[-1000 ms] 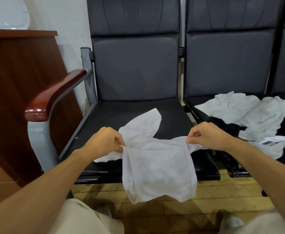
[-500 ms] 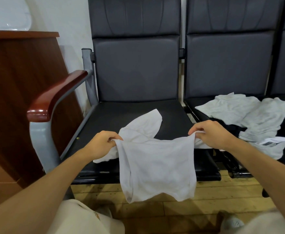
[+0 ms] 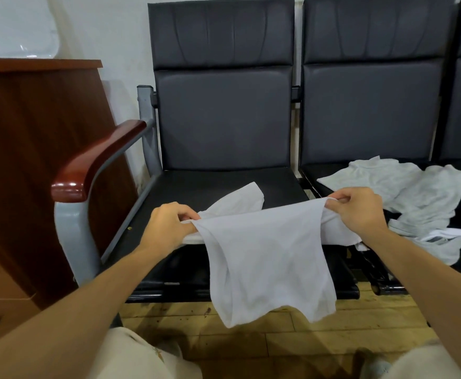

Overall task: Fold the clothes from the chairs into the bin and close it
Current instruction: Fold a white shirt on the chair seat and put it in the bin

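Our left hand [image 3: 169, 225] pinches one upper corner of a white T-shirt [image 3: 267, 263], fingers curled around the fabric. Our right hand [image 3: 357, 209] grips the opposite corner in the same way. The shirt's top edge is stretched taut between them, at the centre of the view, just above the front of the left chair's black seat [image 3: 210, 184]. The body of the shirt hangs toward 6 o'clock, in front of the seat and over the wooden floor [image 3: 278, 324]. A sleeve [image 3: 240, 198] lies on the seat at 12 o'clock from the left hand.

At 3 o'clock, on the neighbouring chair, we see a pile of clothes [image 3: 415, 192], light grey pieces lying over something black. At 9 o'clock a reddish wooden armrest [image 3: 98, 157] rises beside the seat, with a brown wooden cabinet [image 3: 32, 132] beyond it.
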{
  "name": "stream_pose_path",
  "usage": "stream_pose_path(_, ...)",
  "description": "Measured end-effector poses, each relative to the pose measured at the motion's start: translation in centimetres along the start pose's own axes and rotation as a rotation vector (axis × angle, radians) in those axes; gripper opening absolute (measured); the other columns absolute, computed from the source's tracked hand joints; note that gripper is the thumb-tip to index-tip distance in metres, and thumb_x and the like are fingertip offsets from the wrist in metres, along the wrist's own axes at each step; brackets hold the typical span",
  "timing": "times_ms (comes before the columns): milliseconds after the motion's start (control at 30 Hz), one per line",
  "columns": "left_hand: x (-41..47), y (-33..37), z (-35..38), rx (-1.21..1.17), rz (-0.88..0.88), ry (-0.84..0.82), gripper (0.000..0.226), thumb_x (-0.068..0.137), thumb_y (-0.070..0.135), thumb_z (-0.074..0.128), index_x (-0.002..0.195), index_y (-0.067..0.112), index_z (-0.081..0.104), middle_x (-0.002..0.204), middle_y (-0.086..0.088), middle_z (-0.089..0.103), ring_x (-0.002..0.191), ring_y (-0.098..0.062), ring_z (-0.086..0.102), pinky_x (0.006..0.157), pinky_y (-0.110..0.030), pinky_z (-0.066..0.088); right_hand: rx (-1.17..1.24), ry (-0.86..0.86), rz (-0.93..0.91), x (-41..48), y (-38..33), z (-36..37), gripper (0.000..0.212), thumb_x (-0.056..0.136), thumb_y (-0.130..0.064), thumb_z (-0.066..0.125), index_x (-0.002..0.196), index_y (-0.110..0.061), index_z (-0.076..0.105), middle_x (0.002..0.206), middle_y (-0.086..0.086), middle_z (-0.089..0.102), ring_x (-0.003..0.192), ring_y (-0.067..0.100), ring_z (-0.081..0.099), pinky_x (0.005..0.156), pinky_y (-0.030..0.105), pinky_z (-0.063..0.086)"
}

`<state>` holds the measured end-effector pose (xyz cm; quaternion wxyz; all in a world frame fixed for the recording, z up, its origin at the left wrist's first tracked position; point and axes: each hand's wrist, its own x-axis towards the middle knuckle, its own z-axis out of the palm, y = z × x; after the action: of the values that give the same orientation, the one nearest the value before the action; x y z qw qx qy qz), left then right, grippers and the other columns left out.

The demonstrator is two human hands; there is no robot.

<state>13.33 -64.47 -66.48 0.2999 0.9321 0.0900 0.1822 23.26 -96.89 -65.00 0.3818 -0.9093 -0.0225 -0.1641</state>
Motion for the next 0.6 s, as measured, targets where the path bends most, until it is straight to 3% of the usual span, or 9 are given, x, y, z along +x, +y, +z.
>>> stream_pose_path(100, -0.1, -0.6, -0.1, -0.024, -0.007, -0.054, 0.017, 0.087, 0.012, 0.068, 0.101, 0.020, 0.068, 0.088, 0.003, 0.060, 0.080, -0.011, 0.054, 0.064, -0.016, 0.038, 0.001, -0.027, 0.010, -0.3, -0.3, 0.1, 0.016, 0.088, -0.017, 0.069, 0.099, -0.006, 0.072, 0.093, 0.009, 0.069, 0.087, 0.017, 0.058, 0.090, 0.030, 0.045)
stream_pose_path(167, -0.2, -1.9, -0.3, -0.040, -0.053, -0.169, 0.018, 0.090, 0.016, 0.065, 0.107, 0.021, 0.067, 0.086, 0.006, 0.061, 0.076, -0.006, 0.054, 0.069, -0.017, 0.040, -0.013, -0.045, 0.016, -0.3, -0.4, 0.2, 0.018, 0.089, -0.021, 0.068, 0.099, -0.007, 0.070, 0.090, 0.006, 0.066, 0.087, 0.017, 0.057, 0.087, 0.029, 0.044)
stream_pose_path(300, -0.7, -3.9, -0.7, 0.141, -0.121, -0.482, 0.016, 0.094, 0.019, 0.060, 0.084, 0.029, 0.067, 0.095, 0.011, 0.065, 0.093, -0.006, 0.059, 0.087, -0.022, 0.044, -0.078, -0.110, 0.032, -0.3, 0.0, 0.6, 0.020, 0.095, -0.029, 0.059, 0.096, -0.009, 0.061, 0.085, 0.006, 0.062, 0.076, 0.015, 0.052, 0.069, 0.025, 0.039)
stream_pose_path(400, -0.7, -4.2, -0.7, 0.100, -0.152, -0.454, 0.017, 0.098, 0.018, 0.052, 0.087, 0.027, 0.062, 0.094, 0.008, 0.064, 0.092, -0.008, 0.060, 0.082, -0.021, 0.044, -0.080, -0.153, 0.039, -0.3, 0.5, 1.0, 0.024, 0.097, -0.033, 0.054, 0.094, -0.009, 0.050, 0.075, 0.005, 0.055, 0.066, 0.012, 0.048, 0.054, 0.024, 0.032)
stream_pose_path(533, -0.5, -4.4, -0.4, 0.103, -0.170, -0.469, 0.009, 0.099, 0.025, 0.050, 0.103, 0.026, 0.058, 0.106, 0.005, 0.062, 0.098, -0.009, 0.058, 0.086, -0.023, 0.045, -0.114, -0.220, 0.014, -0.3, 0.7, 1.2, 0.020, 0.098, -0.031, 0.052, 0.096, -0.011, 0.054, 0.087, 0.008, 0.058, 0.075, 0.017, 0.050, 0.057, 0.026, 0.034)
stream_pose_path(600, -0.6, -4.4, -0.3, 0.156, -0.141, -0.536, 0.011, 0.096, 0.033, 0.056, 0.105, 0.026, 0.058, 0.107, 0.006, 0.060, 0.099, -0.009, 0.057, 0.088, -0.025, 0.046, -0.136, -0.262, 0.017, -0.3, 0.4, 1.2, 0.016, 0.099, -0.026, 0.051, 0.101, -0.011, 0.057, 0.097, 0.010, 0.060, 0.084, 0.019, 0.051, 0.066, 0.028, 0.036)
